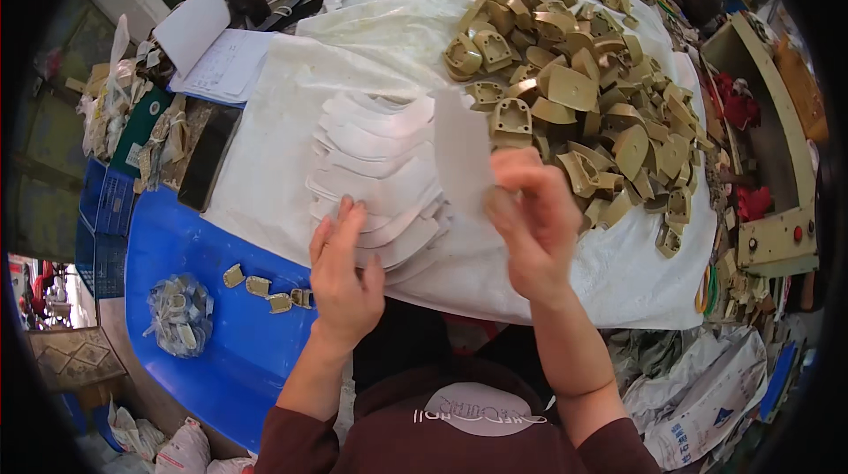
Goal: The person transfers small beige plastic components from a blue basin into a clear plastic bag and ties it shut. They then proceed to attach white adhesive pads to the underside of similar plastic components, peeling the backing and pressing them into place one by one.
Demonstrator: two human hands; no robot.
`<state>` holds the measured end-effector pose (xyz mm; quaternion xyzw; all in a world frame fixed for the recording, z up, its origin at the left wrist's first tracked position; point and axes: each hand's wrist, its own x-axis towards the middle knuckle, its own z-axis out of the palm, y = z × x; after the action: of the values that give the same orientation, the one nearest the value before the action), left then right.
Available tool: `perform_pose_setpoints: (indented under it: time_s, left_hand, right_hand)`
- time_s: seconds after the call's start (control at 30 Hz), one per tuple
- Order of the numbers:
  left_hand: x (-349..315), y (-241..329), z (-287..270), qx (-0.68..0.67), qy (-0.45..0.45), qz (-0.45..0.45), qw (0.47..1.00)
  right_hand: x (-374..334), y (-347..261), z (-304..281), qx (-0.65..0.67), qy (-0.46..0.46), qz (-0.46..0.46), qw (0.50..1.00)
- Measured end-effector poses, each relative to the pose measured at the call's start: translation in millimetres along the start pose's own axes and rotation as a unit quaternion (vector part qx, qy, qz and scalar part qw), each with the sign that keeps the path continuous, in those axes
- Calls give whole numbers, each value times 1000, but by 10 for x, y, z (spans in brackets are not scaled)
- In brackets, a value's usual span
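Observation:
My right hand [533, 218] pinches one thin pale grey curved sheet piece [462, 143] by its lower right edge and holds it up off the table. Its shape is slightly smeared by motion. Beside it, overlapping rows of similar white curved sheet pieces [375, 165] lie fanned out on a white cloth [274, 121]. My left hand [344, 266] rests on the near left part of that spread, fingers stretched out and apart, gripping nothing. A large heap of shiny gold-beige shoe-heel-like parts [574, 85] covers the cloth just past my right hand.
At the left stands a blue tray [230, 341] with a clear plastic bag of parts [179, 315] and several small gold parts. A phone [209, 160] and an open notebook [216, 63] lie on the left edge. A beige machine frame [779, 240] is at the right, above plastic sacks [707, 386].

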<state>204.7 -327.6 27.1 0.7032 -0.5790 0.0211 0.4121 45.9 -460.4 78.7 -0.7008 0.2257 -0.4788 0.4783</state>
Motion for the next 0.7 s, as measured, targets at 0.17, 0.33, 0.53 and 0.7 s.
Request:
perform_pose_setpoints:
  time_s: [0.17,0.33,0.53,0.7]
  left_hand:
    - [206,520,-31,-2,-28,47,998]
    - [94,793,394,-363,-185,-29,913]
    - [39,834,703,-534,-200,-97,816]
    - [298,1107,977,-464,-247,103,844]
  right_hand:
    - [-344,-91,-467,44,-12,50,998]
    - [-565,-150,-711,-118,-123,-53,984]
    - [-545,-5,-1222,-444,140,-108,878]
    - [-575,316,-1419,-488,92,-173,851]
